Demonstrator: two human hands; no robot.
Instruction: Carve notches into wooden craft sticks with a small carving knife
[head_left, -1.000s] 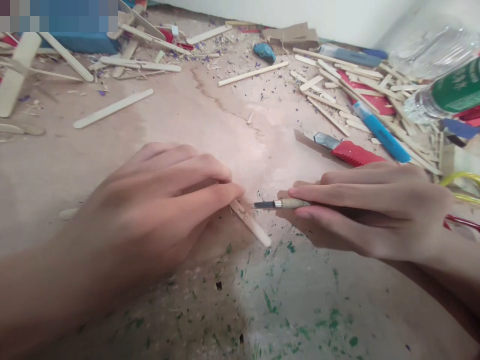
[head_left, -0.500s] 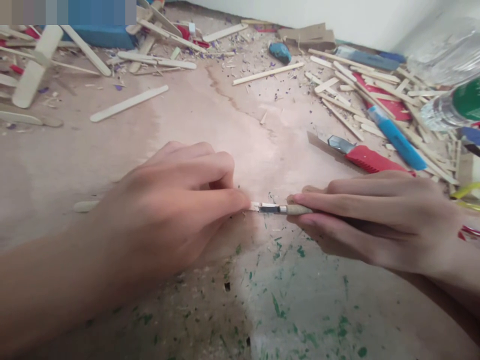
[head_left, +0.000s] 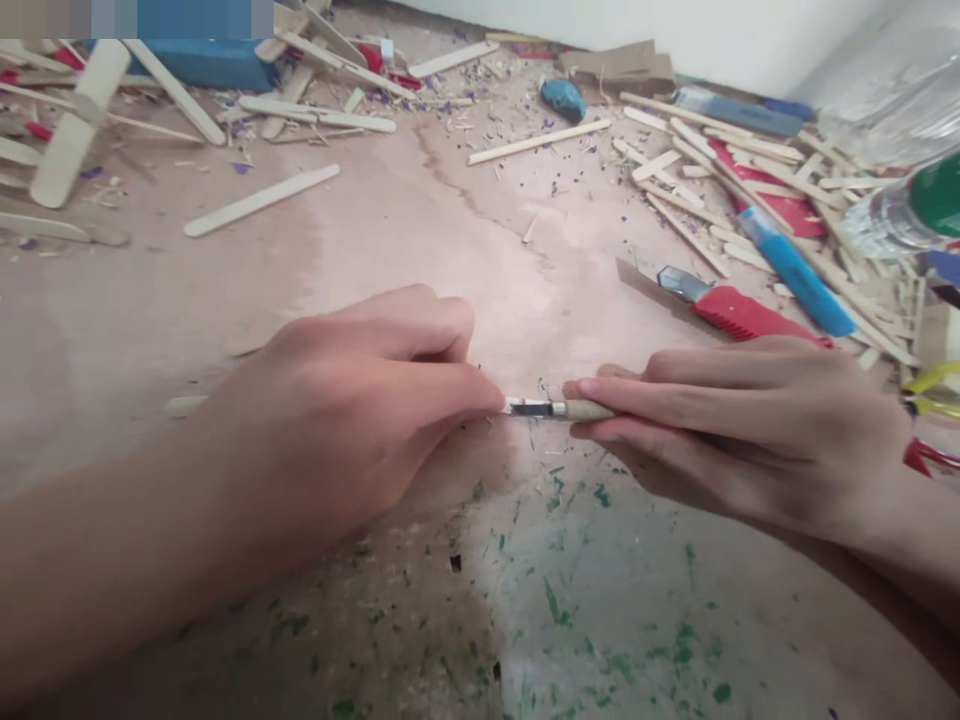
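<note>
My left hand (head_left: 360, 400) is closed, thumb and fingers pinching a wooden craft stick (head_left: 186, 406) down on the tabletop. One rounded end of that stick shows left of the hand; most of it is hidden beneath the palm. In my right hand (head_left: 742, 420) is a slim carving tool (head_left: 589, 409) with a wooden handle and a short metal blade. Its blade points left and meets the stick's end close to my left thumb tip. Just beyond the right hand lies a red utility knife (head_left: 757, 314), blade out.
Craft sticks (head_left: 262, 200) and shavings litter the back of the wooden table (head_left: 420, 660). A blue pen-like tool (head_left: 799, 275) lies among sticks at right, near a clear bottle (head_left: 877, 222) with a green label. A blue lump (head_left: 562, 99) sits at the back. Yellow-handled pliers (head_left: 934, 390) are at the right edge.
My right hand and the carving tool have shifted slightly left, bringing the blade nearer my left thumb. The left hand keeps its pinch, and the view has moved a little.
</note>
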